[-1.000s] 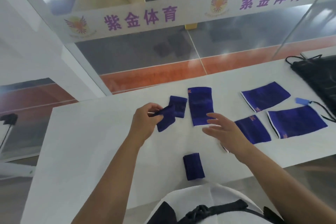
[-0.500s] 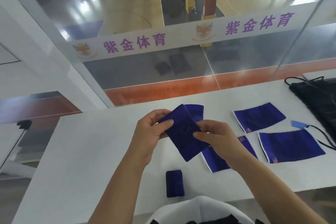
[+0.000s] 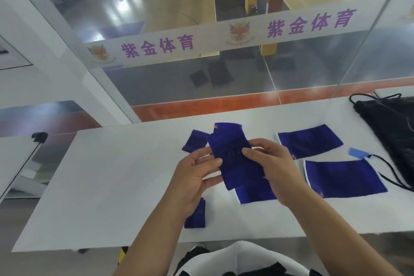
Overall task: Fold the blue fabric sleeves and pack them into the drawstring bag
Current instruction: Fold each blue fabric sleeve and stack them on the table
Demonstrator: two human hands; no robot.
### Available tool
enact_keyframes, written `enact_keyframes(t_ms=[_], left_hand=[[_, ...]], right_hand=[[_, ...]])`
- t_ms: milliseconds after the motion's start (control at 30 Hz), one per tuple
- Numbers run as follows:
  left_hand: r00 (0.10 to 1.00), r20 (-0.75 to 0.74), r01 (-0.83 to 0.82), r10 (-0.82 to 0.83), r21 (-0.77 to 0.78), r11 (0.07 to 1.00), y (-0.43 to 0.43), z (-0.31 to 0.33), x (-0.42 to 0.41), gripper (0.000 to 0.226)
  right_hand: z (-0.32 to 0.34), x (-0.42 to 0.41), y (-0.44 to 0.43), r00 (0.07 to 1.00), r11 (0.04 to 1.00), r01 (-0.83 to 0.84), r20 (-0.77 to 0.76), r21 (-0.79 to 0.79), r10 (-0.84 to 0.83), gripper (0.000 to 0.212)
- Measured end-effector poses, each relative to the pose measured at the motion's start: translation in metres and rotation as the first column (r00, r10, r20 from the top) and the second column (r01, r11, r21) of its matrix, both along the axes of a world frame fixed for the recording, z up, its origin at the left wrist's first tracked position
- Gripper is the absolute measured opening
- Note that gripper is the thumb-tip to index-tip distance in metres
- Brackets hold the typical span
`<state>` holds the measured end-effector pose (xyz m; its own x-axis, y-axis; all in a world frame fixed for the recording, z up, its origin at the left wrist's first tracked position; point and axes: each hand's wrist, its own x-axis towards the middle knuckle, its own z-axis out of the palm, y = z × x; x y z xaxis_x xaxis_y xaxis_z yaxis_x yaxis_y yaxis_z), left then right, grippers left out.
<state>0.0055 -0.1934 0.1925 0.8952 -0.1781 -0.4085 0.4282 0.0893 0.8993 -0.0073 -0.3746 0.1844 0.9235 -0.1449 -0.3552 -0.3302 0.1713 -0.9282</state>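
A second earlier my right hand [image 3: 275, 168] was open and reaching. Now it had joined my left hand [image 3: 195, 177], both pinching one blue sleeve [image 3: 235, 163] lifted above the surface [image 3: 112, 186], ready for folding. The drawstring bag [image 3: 392, 127] lay well apart, far right.

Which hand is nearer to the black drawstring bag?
The right. The right hand holds the blue sleeve at its right side, left of the drawstring bag; the left hand holds the sleeve's other side, farther away.
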Motion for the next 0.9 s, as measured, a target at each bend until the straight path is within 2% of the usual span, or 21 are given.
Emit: enact_keyframes(t_ms=[133,267,400,500,567,667,700,767,800,900], left_hand=[[0.998,0.057,-0.019,0.014,0.083,0.996,-0.004,0.008,-0.004,0.033],[0.985,0.17,0.013,-0.035,0.13,0.991,-0.003,0.034,-0.007,0.031],[0.946,0.316,0.044,-0.08,0.118,0.992,-0.003,0.06,-0.014,0.031],[0.919,0.389,0.036,-0.069,0.092,0.995,-0.005,0.066,-0.022,0.031],[0.907,0.417,0.024,-0.058,0.086,0.996,-0.005,0.063,-0.026,0.034],[0.879,0.468,0.05,-0.089,0.095,0.994,-0.004,0.056,-0.032,0.031],[0.872,0.479,0.051,-0.098,0.11,0.993,-0.004,0.054,-0.034,0.033],[0.866,0.488,0.033,-0.107,0.159,0.987,-0.004,0.048,-0.037,0.042],[0.873,0.476,0.024,-0.108,0.178,0.984,-0.004,0.046,-0.038,0.046],[0.915,0.389,0.042,-0.106,0.17,0.985,-0.004,0.046,-0.042,0.045]], right_hand=[[0.009,-0.002,-0.019,0.989,0.989,-0.144,0.02,-0.01,0.144,0.015],[0.028,-0.005,-0.032,0.956,0.967,-0.251,0.146,-0.048,0.256,0.02],[0.046,-0.014,-0.036,0.905,0.978,-0.194,0.37,-0.08,0.21,0.02],[0.052,-0.023,-0.037,0.878,0.984,-0.177,0.454,0.01,0.154,0.032],[0.052,-0.029,-0.038,0.878,0.982,-0.178,0.46,0.063,0.13,0.042],[0.051,-0.038,-0.036,0.907,0.974,-0.181,0.407,0.139,0.111,0.042],[0.05,-0.04,-0.035,0.924,0.963,-0.18,0.369,0.198,0.097,0.039],[0.047,-0.047,-0.033,0.942,0.936,-0.21,0.315,0.283,0.116,0.017],[0.045,-0.05,-0.033,0.94,0.932,-0.232,0.311,0.277,0.142,0.011],[0.039,-0.053,-0.034,0.932,0.951,-0.265,0.298,0.16,0.209,0.022]])
